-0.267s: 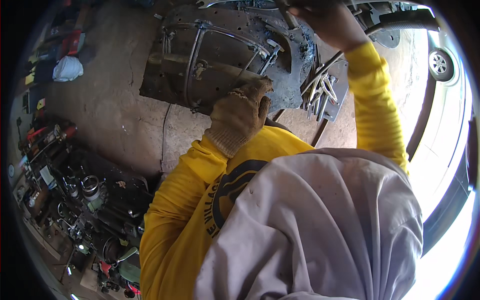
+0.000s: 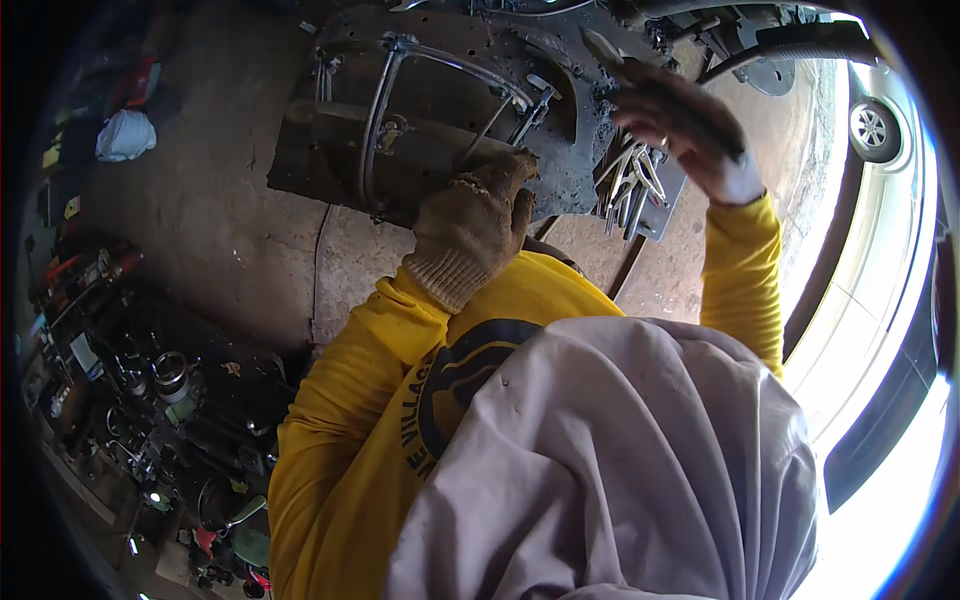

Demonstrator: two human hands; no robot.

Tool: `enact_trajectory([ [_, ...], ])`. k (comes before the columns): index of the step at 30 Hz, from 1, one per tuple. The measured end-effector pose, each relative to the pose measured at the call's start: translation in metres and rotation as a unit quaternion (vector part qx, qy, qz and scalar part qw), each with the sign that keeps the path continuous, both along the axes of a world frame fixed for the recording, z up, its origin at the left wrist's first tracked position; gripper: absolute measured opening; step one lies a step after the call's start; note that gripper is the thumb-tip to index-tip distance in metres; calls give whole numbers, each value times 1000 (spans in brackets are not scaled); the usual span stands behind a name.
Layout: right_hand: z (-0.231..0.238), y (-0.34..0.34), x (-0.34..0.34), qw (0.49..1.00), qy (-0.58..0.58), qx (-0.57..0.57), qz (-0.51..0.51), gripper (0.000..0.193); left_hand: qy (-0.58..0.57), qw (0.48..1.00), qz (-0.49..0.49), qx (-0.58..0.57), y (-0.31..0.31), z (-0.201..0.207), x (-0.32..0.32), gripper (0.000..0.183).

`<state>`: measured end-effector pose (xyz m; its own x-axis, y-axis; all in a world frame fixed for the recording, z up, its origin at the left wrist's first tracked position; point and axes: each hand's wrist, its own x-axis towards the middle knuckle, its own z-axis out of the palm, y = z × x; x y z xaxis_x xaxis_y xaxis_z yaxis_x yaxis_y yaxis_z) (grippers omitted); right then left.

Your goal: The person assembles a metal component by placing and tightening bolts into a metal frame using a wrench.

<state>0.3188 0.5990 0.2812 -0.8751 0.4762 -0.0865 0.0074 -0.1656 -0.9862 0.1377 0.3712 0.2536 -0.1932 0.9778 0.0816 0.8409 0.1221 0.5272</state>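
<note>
My left hand [image 2: 468, 225], in a brown knitted work glove, lies at the near edge of a dark metal plate [image 2: 590, 185] drilled with holes. Its fingers are curled, and whatever they grip is hidden under the glove. Beside it on the plate stands a curved frame of bent metal rod [image 2: 375, 125], with a small clamp-like fitting [image 2: 538, 108] at its right end. My bare right hand [image 2: 700, 145] is raised over the plate's right side, smeared by motion. It is closed around a dark, long tool [image 2: 680, 105] with a narrow pale tip; the exact kind is unclear.
Several locking pliers and rods [image 2: 635, 190] lie on a small board right of the plate. A dark corrugated hose [image 2: 815, 43] runs at the upper right. A pale car [image 2: 860, 300] stands at far right. Machinery and tools [image 2: 170, 380] crowd the left; a white bundle [image 2: 126, 135] lies upper left.
My right hand has come down and nearer from the plate's far edge, bringing the dark tool with it. My left hand stays in place on the plate; the whole view has shifted slightly.
</note>
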Motion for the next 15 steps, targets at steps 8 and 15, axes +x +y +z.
enact_trajectory([
  [8, -16, -42, 23, 972, -199, 20, 126, 41, 9, 999, 22, -48, 4, 7, 3, 32],
  [15, -12, -60, 24, 958, -165, 200, -121, 33, 0, 998, 45, -45, 5, 3, 6, 32],
])
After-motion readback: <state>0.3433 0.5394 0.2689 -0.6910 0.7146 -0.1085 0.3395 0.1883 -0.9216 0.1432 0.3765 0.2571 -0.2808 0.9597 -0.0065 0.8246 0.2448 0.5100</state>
